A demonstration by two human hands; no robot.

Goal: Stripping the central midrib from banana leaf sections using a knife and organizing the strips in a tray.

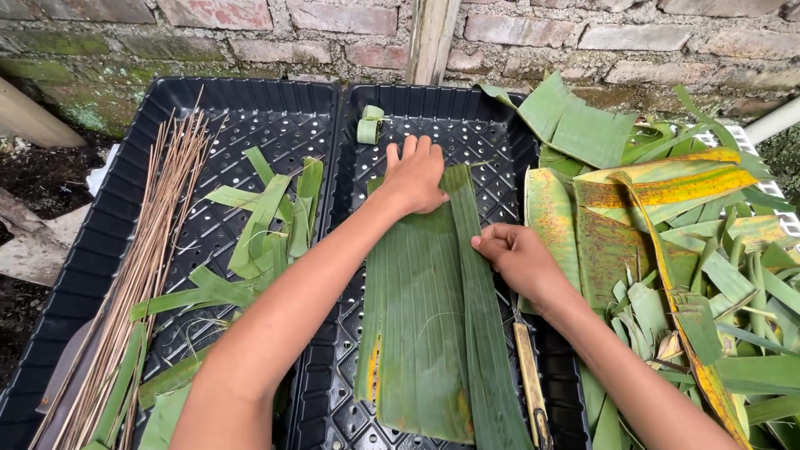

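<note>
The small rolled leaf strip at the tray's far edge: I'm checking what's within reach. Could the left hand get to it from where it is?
Probably yes. The left hand lies flat on the banana leaf, just short of the rolled strip, with only bare black tray between them.

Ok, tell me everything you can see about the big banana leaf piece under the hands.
The banana leaf piece is a long, dark green strip with fine parallel ribs, some yellow-brown spotting near its lower end and a lengthwise split along its right side. It lies flat in the right black perforated tray, running toward the camera. The left hand presses its far end; the right hand pinches its right edge.
</note>
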